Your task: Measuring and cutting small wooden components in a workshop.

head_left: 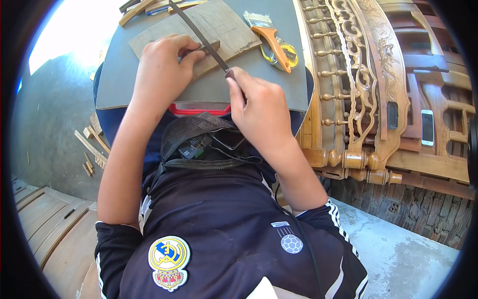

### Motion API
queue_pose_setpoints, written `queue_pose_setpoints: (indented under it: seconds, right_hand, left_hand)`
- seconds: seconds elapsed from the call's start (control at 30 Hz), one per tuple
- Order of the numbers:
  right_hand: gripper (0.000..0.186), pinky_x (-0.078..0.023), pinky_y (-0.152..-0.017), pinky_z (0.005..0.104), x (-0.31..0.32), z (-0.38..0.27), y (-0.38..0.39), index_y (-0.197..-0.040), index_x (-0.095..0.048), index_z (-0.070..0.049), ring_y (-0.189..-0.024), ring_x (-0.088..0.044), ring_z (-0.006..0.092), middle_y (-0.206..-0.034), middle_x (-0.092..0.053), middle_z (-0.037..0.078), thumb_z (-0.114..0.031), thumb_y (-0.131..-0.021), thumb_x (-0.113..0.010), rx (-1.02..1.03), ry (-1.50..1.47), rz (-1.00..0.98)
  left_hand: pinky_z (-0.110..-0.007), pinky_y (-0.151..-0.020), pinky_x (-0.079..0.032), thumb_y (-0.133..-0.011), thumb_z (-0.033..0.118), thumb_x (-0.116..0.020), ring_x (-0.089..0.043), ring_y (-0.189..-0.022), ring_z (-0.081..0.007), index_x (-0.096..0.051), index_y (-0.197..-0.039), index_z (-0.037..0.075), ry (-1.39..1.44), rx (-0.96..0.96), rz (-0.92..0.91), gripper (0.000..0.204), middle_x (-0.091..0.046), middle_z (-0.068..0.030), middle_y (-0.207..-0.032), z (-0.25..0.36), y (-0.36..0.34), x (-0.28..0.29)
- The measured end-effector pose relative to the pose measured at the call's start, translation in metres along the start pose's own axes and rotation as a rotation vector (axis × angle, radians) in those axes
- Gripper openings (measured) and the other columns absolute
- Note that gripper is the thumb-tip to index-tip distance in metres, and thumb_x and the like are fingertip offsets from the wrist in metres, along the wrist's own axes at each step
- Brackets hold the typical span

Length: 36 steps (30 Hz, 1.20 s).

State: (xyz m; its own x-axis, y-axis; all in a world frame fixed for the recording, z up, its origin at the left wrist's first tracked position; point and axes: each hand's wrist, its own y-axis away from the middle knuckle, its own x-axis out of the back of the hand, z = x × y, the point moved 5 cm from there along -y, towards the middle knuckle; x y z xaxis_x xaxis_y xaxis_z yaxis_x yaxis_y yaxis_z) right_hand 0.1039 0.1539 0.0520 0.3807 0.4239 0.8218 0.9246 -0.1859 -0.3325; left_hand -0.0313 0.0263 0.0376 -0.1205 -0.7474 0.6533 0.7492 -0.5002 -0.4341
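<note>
Dark metal slants across the upper middle of the frame as a long, narrow file (198,34), its lower end in the right hand (261,102), crosses a small wooden strip (214,46) pinched between the thumb and forefinger of the left hand (167,65). The right fingers curl around the file's short grip, thumb laid along it; whether the metal bears on the strip or passes just above cannot be told. Beneath both lies a flat wooden board (239,29) with pencil-like lines, resting on a grey tabletop (119,89). To the right of the board sits a paintbrush (271,39) with an orange handle.

The file looks stiff and modestly heavy, probably rough along its faces and best taken by the grip, with bare fingers kept off the blade. The strip appears light and rigid, small enough to twist or skid if held loosely; its end near the left fingertips seems the safest hold, pressed down against the board. Thin wood like this could chip at the edges. The board, broader and likely heavier, should offer firm backing.
</note>
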Motion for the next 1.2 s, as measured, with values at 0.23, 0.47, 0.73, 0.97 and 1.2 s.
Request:
queue_pose_setpoints:
  seconds: [0.23, 0.47, 0.73, 0.97, 1.2]
  right_hand:
    - [0.019, -0.053, -0.059, 0.0452, 0.022, -0.003, 0.053, -0.114, -0.065, -0.001, -0.068, -0.068, 0.0373, -0.078, -0.068, 0.017, -0.009, -0.096, -0.067, -0.023, -0.050, 0.040]
    - [0.016, -0.053, -0.062, 0.0484, 0.015, 0.000, 0.038, -0.111, -0.064, -0.001, -0.068, -0.067, 0.0409, -0.077, -0.068, 0.019, -0.011, -0.098, -0.064, -0.051, -0.033, 0.010]
    - [0.015, -0.054, -0.061, 0.0490, 0.005, -0.002, 0.024, -0.109, -0.064, -0.002, -0.068, -0.067, 0.0410, -0.079, -0.068, 0.019, -0.012, -0.098, -0.062, -0.023, 0.006, 0.010]
    - [0.015, -0.054, -0.061, 0.0485, 0.037, -0.009, 0.071, -0.108, -0.064, -0.002, -0.068, -0.068, 0.0398, -0.078, -0.068, 0.018, -0.013, -0.099, -0.062, -0.121, -0.006, 0.003]
    - [0.015, -0.054, -0.061, 0.0498, -0.001, -0.002, 0.006, -0.103, -0.063, -0.002, -0.068, -0.067, 0.0407, -0.075, -0.067, 0.018, -0.016, -0.100, -0.060, -0.011, 0.024, 0.001]
  left_hand:
    - [-0.037, -0.080, -0.056, -0.085, 0.012, -0.077, -0.076, -0.087, -0.0308, -0.077, -0.099, -0.001, 0.037, 0.057, -0.018, 0.019, -0.076, -0.0185, -0.091, -0.002, -0.002, 0.003]
    - [-0.037, -0.080, -0.057, -0.086, 0.013, -0.077, -0.076, -0.087, -0.0304, -0.077, -0.099, -0.001, -0.001, -0.003, -0.019, 0.019, -0.076, -0.0190, -0.092, 0.001, 0.000, 0.001]
    - [-0.037, -0.080, -0.057, -0.087, 0.014, -0.077, -0.076, -0.087, -0.0310, -0.078, -0.101, -0.002, 0.032, 0.094, -0.001, 0.021, -0.077, -0.0195, -0.092, -0.003, 0.001, -0.001]
    - [-0.037, -0.080, -0.056, -0.087, 0.012, -0.076, -0.075, -0.088, -0.0318, -0.077, -0.098, -0.003, -0.027, -0.006, 0.030, 0.019, -0.076, -0.0196, -0.093, 0.003, 0.004, 0.000]
    - [-0.039, -0.081, -0.056, -0.085, 0.011, -0.076, -0.073, -0.087, -0.0334, -0.076, -0.096, -0.002, -0.014, -0.009, 0.055, 0.018, -0.075, -0.0187, -0.093, 0.005, 0.004, -0.003]
